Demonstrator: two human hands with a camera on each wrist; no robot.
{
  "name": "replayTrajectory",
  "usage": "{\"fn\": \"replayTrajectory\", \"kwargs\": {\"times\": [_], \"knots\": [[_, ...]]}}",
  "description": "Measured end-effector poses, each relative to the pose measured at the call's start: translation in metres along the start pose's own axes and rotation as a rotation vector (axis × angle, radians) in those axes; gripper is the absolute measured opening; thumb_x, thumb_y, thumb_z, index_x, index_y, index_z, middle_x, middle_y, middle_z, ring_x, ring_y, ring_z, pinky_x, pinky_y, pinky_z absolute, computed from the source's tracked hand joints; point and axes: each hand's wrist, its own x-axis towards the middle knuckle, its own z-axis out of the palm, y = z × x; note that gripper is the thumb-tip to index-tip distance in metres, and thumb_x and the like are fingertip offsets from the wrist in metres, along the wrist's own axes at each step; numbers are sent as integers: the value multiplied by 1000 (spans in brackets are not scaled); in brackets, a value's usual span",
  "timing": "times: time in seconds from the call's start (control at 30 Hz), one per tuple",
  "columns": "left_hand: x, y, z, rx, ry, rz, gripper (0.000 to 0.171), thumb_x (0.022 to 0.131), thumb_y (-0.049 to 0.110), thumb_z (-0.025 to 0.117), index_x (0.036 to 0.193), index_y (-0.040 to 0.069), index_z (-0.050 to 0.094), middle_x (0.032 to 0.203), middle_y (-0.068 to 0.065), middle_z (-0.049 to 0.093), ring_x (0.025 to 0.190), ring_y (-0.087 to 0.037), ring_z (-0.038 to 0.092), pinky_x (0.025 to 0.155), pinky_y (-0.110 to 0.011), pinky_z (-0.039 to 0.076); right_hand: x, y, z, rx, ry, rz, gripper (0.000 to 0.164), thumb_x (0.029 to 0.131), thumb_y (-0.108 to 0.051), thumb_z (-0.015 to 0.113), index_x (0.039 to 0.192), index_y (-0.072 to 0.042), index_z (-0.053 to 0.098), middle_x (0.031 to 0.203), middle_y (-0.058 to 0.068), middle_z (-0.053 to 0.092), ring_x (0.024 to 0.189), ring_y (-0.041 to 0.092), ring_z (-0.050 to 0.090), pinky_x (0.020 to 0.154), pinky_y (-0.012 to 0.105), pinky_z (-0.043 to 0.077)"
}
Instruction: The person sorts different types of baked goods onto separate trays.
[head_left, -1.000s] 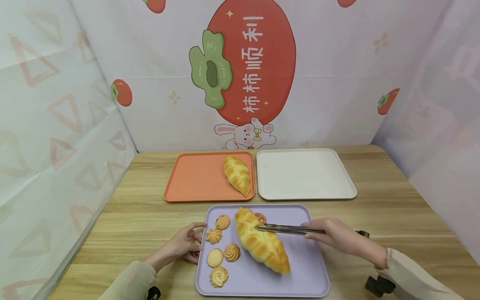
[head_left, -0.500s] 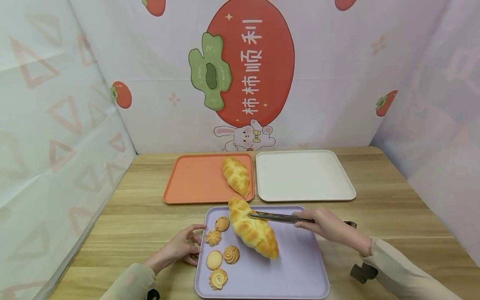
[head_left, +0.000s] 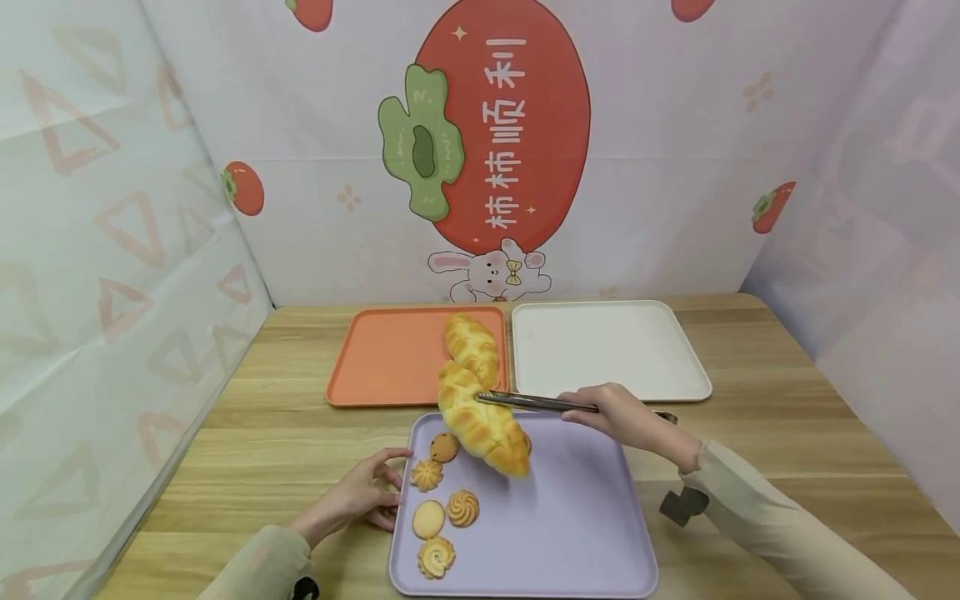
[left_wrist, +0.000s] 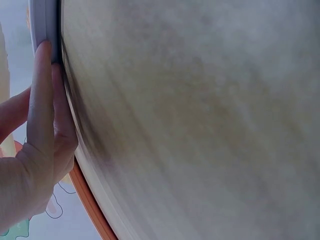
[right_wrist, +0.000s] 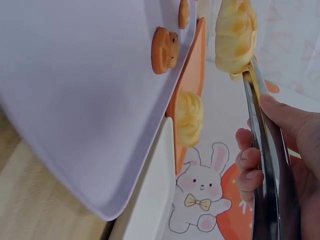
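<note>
Backdrop, wood worktop, three trays: one loaf held in tongs

Setting: printed backdrop (head_left: 517,125) at 12 o'clock behind a wood-grain worktop (head_left: 225,450).

Trays: purple tray (head_left: 562,533) at 6 o'clock; orange tray (head_left: 390,358) at 11; white tray (head_left: 607,350) at 1.

Biscuits: five biscuits (head_left: 463,508) on the purple tray, between its 8 and 10 o'clock; a sixth biscuit (right_wrist: 160,50), pretzel-like, mostly behind the loaf in the head view.

Held loaf (head_left: 480,425): golden, ridged, raised clear of the purple tray near its 11 o'clock corner. Far end overlaps the orange tray's near rim in the head view.

Second loaf (head_left: 471,342): smaller-looking, lying on the orange tray at its 3 o'clock side.

Right hand (head_left: 618,414): grip closed round metal tongs (head_left: 536,402), whose tips clamp the held loaf.

Left hand (head_left: 356,493): grip loose, fingers against the purple tray's 9 o'clock rim.

Key relation, as judged: the held loaf sits at 9 o'clock from the right grip, long axis roughly 11 to 5, with the second loaf at 12 o'clock from it. Tongs put the right hand in charge; the left rests at 8. Contact between loaves: cannot tell.
</note>
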Motion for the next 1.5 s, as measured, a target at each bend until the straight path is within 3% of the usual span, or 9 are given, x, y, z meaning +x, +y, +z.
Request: {"fn": "replayTrajectory", "kwargs": {"times": [0.27,0.53,0.73,0.93,1.2,1.5], "knots": [[-1,3,0,5,12,-10,66,74,-15,55,132,-3,27,88,-16,45,58,-20,57,51,-40,57,25,-1,2,25,1,58,34,85,-20,58,109,4,60,99,12,64,86,20,62,70,28,55],[-1,0,1,-5,1,-11,66,74,-15,55,133,-3,27,88,-15,46,58,-20,58,51,-40,57,54,-3,7,10,22,76,33,83,-19,59,107,3,62,96,12,65,77,14,61,61,22,51],[0,1,1,4,6,-3,66,74,-16,55,132,-4,27,88,-16,46,59,-20,58,51,-41,57,79,-1,12,6,-6,114,33,85,-20,58,109,2,61,92,10,66,63,9,49,53,19,40],[0,1,1,8,3,2,65,74,-15,55,132,-4,28,88,-16,46,58,-20,58,51,-41,57,96,1,21,-1,-20,110,30,85,-20,57,107,-1,63,92,9,66,71,12,58,61,24,49],[0,-1,0,15,5,-3,66,74,-15,56,133,-3,28,87,-16,47,59,-20,57,51,-41,57,116,7,29,-37,-32,159,33,86,-21,57,110,0,61,92,10,66,65,11,53,56,21,46],[1,-1,0,10,0,-2,66,74,-15,56,133,-4,27,87,-16,47,59,-19,57,52,-42,57,136,13,37,-75,-52,190,28,86,-22,56,105,-3,65,87,6,66,72,15,58,64,28,50]]}}
